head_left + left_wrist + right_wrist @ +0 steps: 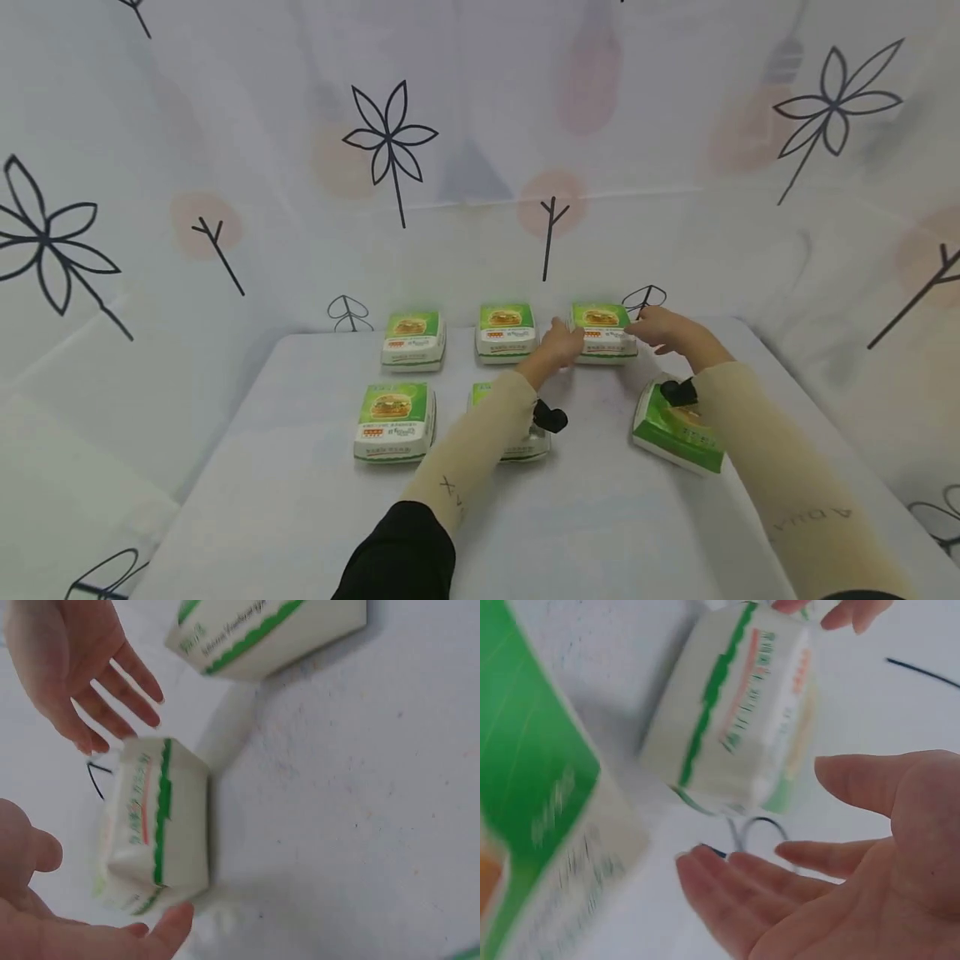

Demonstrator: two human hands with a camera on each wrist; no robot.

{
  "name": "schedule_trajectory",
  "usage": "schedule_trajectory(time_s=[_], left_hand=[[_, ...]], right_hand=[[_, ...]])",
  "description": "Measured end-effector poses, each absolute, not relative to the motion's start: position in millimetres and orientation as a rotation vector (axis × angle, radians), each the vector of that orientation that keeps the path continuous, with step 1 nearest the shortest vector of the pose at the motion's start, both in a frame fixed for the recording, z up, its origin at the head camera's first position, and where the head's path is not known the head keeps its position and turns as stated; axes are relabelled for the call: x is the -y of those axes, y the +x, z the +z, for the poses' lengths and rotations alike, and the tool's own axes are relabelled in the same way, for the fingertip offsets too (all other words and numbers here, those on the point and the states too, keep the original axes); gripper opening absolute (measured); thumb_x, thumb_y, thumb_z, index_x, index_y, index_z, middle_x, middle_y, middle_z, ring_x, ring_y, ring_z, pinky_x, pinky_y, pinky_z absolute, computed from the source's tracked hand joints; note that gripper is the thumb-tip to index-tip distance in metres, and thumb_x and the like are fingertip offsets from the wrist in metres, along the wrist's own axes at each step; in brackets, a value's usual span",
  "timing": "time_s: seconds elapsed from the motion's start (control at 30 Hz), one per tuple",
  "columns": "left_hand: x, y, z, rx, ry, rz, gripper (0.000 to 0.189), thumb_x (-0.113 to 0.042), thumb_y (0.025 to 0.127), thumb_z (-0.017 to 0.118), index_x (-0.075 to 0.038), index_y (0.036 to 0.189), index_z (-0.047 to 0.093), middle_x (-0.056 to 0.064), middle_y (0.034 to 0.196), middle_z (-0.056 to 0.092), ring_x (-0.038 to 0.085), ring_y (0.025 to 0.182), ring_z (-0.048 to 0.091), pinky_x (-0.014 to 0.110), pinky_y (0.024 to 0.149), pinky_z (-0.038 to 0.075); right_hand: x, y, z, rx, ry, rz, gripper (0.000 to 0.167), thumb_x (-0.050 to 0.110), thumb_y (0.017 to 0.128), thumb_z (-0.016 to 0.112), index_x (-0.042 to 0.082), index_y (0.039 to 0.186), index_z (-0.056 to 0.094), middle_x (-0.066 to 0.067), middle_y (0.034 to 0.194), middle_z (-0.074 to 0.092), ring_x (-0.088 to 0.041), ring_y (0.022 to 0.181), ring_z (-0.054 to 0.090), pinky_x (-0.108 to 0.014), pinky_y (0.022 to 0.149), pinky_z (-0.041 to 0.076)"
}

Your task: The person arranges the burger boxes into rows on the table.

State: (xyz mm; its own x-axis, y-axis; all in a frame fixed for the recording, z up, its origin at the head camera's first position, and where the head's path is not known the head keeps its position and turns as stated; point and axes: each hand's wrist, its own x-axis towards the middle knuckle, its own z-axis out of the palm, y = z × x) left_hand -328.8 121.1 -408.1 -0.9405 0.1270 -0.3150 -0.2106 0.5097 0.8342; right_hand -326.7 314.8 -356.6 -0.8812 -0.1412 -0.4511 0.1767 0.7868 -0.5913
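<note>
A green-and-white burger box (600, 335) stands at the back right of the table, between my two hands. My left hand (558, 343) is at its left side, fingers loosely bent; in the left wrist view a fingertip (176, 921) lies right at the box's lower edge. On the box's other side is my right hand (666, 328). The right wrist view shows that hand with fingers spread and palm facing the box, with a gap between. Another burger box (675, 429) sits turned at an angle below my right forearm, partly covered by the sleeve.
Two more boxes, one at back left (414, 342) and one at back middle (506, 333), share the back row. In front of them are a left box (393, 423) and a middle box (528, 448), mostly hidden by my left sleeve. A patterned cloth (465, 167) hangs behind the white table (285, 500).
</note>
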Motion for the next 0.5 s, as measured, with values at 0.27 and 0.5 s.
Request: schedule_trajectory(time_s=[0.27,0.5], left_hand=[[-101.0,-298.3,-374.3,-2.381,0.166,1.329,0.073,-0.042,0.109,0.045,-0.008,0.164,0.011,0.016,0.166,0.027,0.031,0.143,0.043,0.046,0.112,0.044],[-91.7,-276.2,-370.6,-2.275,0.327,1.348,0.076,-0.043,0.109,0.046,-0.009,0.165,0.008,0.013,0.17,0.016,0.028,0.156,0.015,0.048,0.124,0.023]], right_hand=[[-340.4,-291.9,-328.8,-2.648,-0.108,-0.638,0.073,0.029,0.108,0.043,-0.026,0.147,0.014,-0.048,0.149,0.02,-0.062,0.133,0.035,-0.066,0.104,0.043],[-359.8,-260.3,-320.1,-2.704,-0.172,-0.592,0.071,0.029,0.106,0.046,-0.027,0.143,0.023,-0.049,0.14,0.036,-0.063,0.129,0.039,-0.07,0.102,0.041]])
